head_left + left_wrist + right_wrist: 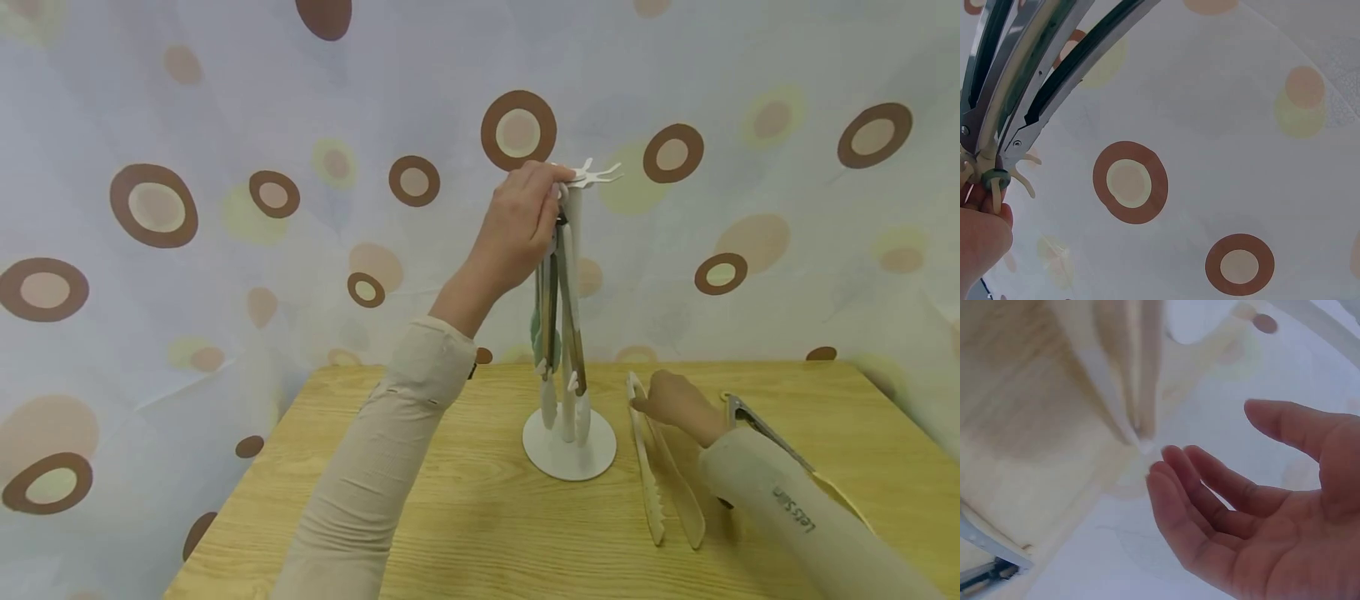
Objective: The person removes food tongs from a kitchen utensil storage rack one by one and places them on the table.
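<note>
A white utensil stand (536, 446) with a round base and branching top hooks rises from the table. My left hand (521, 212) grips its top, fingers over the hooks. Several tongs with metal arms (1054, 81) hang there, one with a green head (536, 335). In the left wrist view, the thumb lies close by a dark green ring (995, 179) on a hook. My right hand (678, 404) is beside the hinge end of cream tongs (648, 483) on the table. In the right wrist view, its fingers are loosely bent and hold nothing, with the tongs just beyond the fingertips.
Another pair of tongs (772, 435), with metal arms and yellowish ends, lies right of the right hand, partly behind the sleeve. The wooden table (450, 517) ends at a patterned cloth backdrop (450, 100).
</note>
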A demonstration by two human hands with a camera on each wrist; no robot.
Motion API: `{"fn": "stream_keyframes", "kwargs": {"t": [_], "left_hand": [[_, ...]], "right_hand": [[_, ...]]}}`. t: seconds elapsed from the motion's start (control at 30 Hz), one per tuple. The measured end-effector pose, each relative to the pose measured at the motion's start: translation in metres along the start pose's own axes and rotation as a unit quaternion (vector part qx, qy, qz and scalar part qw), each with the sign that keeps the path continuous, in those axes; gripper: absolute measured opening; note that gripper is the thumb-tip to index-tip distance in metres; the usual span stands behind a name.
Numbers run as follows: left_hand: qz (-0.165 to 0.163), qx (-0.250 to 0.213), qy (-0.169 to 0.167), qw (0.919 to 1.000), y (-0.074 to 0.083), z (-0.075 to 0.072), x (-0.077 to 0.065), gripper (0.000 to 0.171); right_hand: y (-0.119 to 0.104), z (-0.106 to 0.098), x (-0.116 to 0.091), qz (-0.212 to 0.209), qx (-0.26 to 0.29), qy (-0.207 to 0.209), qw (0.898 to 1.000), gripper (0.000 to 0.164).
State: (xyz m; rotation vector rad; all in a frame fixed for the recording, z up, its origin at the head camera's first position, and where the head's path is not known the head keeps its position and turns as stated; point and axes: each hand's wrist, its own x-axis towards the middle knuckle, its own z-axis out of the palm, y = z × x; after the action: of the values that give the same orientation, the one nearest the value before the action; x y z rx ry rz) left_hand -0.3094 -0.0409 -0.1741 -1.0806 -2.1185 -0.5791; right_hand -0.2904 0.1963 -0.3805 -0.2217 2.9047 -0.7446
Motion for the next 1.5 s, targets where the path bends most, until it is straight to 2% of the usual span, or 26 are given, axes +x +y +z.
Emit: {"fn": "stream_keyframes", "kwargs": {"t": [0.1,0.23,0.3,0.4,0.5,0.73,1.03,1.13,1.33,1.5], "left_hand": [[-0.002,0.0,0.0,1.0,0.001,0.0,0.0,0.033],[0.001,-0.001,-0.002,1.0,0.001,0.0,0.0,0.033],[0.003,-0.002,-0.001,1.0,0.001,0.0,0.0,0.033],[0.005,-0.004,0.001,1.0,0.0,0.0,0.0,0.033],[0.008,-0.006,0.006,0.9999,0.0,0.0,-0.001,0.033],[0.011,-0.014,0.021,0.9996,0.001,0.002,-0.003,0.033],[0.023,-0.04,0.045,0.9979,0.002,0.005,-0.003,0.037],[0.015,-0.058,0.047,0.9971,0.003,0.005,-0.003,0.039],[0.001,-0.09,0.048,0.9948,0.005,0.006,-0.005,0.042],[-0.003,-0.101,0.055,0.9934,0.005,0.007,-0.007,0.044]], "right_hand": [[-0.006,-0.011,0.0,-0.02,0.012,0.035,0.999,0.047],[-0.016,-0.028,-0.004,-0.042,0.019,0.083,0.995,0.036],[-0.021,-0.036,-0.007,-0.049,0.03,0.107,0.993,0.036],[-0.03,-0.045,-0.012,-0.061,0.055,0.144,0.986,0.037],[-0.039,-0.052,-0.016,-0.079,0.084,0.188,0.975,0.036],[-0.059,-0.065,-0.025,-0.122,0.123,0.295,0.94,0.036],[-0.083,-0.078,-0.033,-0.192,0.171,0.363,0.895,0.033],[-0.091,-0.082,-0.034,-0.214,0.189,0.388,0.877,0.031],[-0.102,-0.09,-0.033,-0.268,0.231,0.427,0.832,0.027],[-0.11,-0.097,-0.033,-0.297,0.246,0.454,0.803,0.028]]}}
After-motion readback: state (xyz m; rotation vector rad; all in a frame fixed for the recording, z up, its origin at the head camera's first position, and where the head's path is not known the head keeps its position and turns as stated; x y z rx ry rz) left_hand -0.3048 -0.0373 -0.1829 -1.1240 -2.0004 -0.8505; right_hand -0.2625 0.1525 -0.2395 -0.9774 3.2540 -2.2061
